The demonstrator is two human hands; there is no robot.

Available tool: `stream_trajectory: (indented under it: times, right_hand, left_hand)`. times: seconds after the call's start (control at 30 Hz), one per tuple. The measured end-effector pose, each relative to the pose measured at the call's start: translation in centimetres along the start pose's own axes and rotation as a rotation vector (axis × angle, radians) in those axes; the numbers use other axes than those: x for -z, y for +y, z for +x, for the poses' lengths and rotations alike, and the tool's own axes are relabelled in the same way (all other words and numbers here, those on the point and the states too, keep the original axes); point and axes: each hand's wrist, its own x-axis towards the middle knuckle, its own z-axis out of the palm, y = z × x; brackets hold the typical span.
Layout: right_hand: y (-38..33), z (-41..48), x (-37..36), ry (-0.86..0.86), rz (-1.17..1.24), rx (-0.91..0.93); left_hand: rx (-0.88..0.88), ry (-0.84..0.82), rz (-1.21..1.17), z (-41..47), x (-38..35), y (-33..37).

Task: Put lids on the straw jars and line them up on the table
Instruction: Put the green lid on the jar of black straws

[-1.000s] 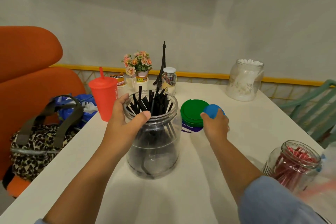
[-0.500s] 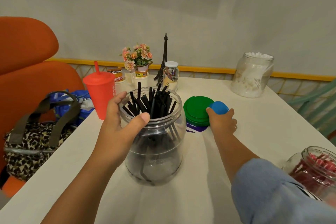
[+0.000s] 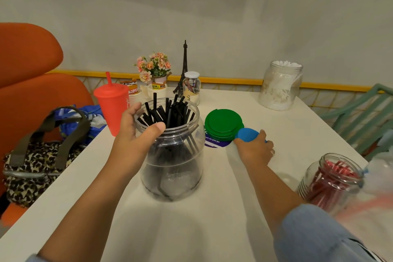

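Cup [image 3: 133,91] reads "KOPI"; cup [image 3: 157,88] reads "NEW".

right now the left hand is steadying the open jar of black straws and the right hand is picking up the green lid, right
Not quite. The left hand does grip the rim of the open jar of black straws, but the right hand is holding the small blue lid, not the green lid. The green one lies on the table just beside it, as the head view shows.
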Motion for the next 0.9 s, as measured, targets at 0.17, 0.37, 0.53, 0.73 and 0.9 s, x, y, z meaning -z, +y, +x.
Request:
stream_trajectory:
  times: [0.17, 0.37, 0.53, 0.73, 0.9]
  right_hand:
    - [1.2, -0.8, 1.5, -0.030, -0.156, -0.021]
    - [2.6, -1.5, 1.8, -0.043, -0.298, 0.018]
    - [2.4, -1.6, 1.7, -0.045, -0.396, 0.030]
    - [-0.3, -0.8, 0.5, -0.051, -0.352, 0.247]
    - [-2.9, 1.0, -1.6, -0.063, -0.376, 0.348]
  left_hand:
    - [-0.002, 0.010, -0.019, 0.0, -0.2, 0.2]
    - [0.003, 0.015, -0.020, -0.1, -0.3, 0.5]
    - [0.011, 0.013, -0.021, -0.1, -0.2, 0.5]
    - [0.019, 0.010, -0.050, -0.2, -0.3, 0.5]
    - [0.011, 0.003, -0.041, -0.2, -0.2, 0.5]
